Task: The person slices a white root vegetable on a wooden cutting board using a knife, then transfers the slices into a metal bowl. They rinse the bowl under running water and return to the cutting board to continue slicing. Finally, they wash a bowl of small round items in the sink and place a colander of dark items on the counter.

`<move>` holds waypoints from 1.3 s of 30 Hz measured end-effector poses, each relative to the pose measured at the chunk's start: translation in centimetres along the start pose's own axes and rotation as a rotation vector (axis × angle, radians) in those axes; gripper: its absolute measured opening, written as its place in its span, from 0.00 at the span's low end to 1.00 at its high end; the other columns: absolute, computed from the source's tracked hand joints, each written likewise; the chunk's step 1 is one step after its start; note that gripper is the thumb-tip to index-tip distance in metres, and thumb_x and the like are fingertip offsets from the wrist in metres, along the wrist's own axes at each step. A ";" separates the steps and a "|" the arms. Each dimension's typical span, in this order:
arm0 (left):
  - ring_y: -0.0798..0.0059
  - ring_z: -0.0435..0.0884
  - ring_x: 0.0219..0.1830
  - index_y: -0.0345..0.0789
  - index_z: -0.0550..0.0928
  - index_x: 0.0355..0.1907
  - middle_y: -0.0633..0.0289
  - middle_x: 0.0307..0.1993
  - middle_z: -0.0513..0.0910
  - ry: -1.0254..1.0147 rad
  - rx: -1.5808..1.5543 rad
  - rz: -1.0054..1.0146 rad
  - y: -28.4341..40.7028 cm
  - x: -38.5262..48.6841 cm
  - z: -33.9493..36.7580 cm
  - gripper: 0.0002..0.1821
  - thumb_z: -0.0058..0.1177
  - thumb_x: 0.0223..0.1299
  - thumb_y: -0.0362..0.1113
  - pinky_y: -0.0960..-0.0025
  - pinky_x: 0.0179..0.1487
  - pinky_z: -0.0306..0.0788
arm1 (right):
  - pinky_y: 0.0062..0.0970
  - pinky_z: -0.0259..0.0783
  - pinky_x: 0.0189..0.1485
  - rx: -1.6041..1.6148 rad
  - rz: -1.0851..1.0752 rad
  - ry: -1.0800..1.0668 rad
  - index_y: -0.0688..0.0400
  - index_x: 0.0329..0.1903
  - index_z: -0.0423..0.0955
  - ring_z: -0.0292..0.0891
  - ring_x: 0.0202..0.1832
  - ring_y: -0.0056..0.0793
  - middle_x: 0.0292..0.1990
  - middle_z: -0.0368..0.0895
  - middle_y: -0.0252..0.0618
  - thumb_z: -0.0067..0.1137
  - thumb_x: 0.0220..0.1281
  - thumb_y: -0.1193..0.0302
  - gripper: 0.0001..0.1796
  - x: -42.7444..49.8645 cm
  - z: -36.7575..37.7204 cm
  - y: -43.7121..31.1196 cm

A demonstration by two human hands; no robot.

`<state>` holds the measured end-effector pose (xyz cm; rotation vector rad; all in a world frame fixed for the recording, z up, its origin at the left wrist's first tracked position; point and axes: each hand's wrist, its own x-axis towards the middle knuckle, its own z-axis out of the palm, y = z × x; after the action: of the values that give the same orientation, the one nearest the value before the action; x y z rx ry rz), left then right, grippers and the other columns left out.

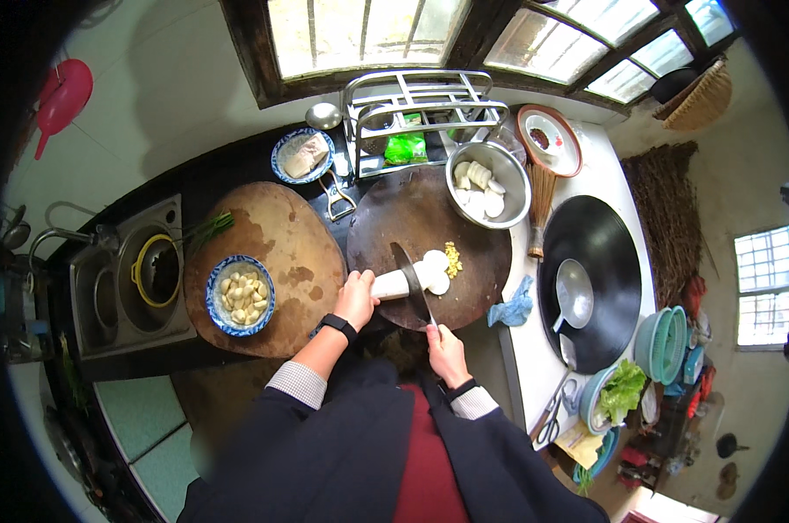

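Note:
My left hand (357,299) holds the left end of a peeled white radish (390,285), which lies on a round wooden chopping board (394,202). In my right hand (445,354) is the handle of a cleaver (410,274), its dark blade standing across the radish. Cut white slices (437,263) rest to the right of the blade. Beside them is a small heap of chopped yellow bits (453,259), perhaps ginger or garlic. A steel bowl (456,208) at the board's upper right contains more thick white slices (479,175).
Left of me, a second round board (303,229) bears a blue-and-white bowl of peeled garlic cloves (241,294). Beyond it is a steel sink (80,281). A metal rack (427,104) stands at the back. On the right, a ladle (573,294) lies in a large wok (604,229).

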<state>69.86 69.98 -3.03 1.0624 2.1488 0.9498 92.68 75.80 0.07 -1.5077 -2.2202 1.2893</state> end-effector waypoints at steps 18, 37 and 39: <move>0.44 0.79 0.44 0.34 0.75 0.41 0.48 0.40 0.77 0.015 0.051 0.030 0.3 0.0 -0.1 0.18 0.61 0.44 0.22 0.52 0.46 0.75 | 0.44 0.68 0.32 0.100 0.063 -0.056 0.63 0.34 0.69 0.74 0.30 0.60 0.24 0.74 0.57 0.46 0.74 0.51 0.25 -2.1 -1.9 -1.3; 0.41 0.79 0.43 0.35 0.75 0.41 0.47 0.41 0.75 0.034 0.085 0.067 0.0 0.1 0.0 0.18 0.64 0.46 0.25 0.50 0.46 0.75 | 0.32 0.67 0.26 0.057 -0.039 0.031 0.60 0.29 0.69 0.72 0.21 0.29 0.17 0.73 0.37 0.46 0.75 0.51 0.26 -2.1 -1.7 -1.0; 0.41 0.79 0.43 0.35 0.75 0.41 0.47 0.41 0.75 0.030 0.085 0.062 0.0 0.1 -0.1 0.18 0.65 0.46 0.26 0.50 0.46 0.75 | 0.32 0.67 0.26 0.053 -0.032 0.012 0.61 0.29 0.69 0.72 0.21 0.29 0.17 0.73 0.38 0.46 0.75 0.51 0.26 -2.1 -1.6 -1.3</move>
<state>69.78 70.01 -2.99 1.1687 2.2096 0.9151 93.70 74.83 2.68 -1.4520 -2.1760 1.3152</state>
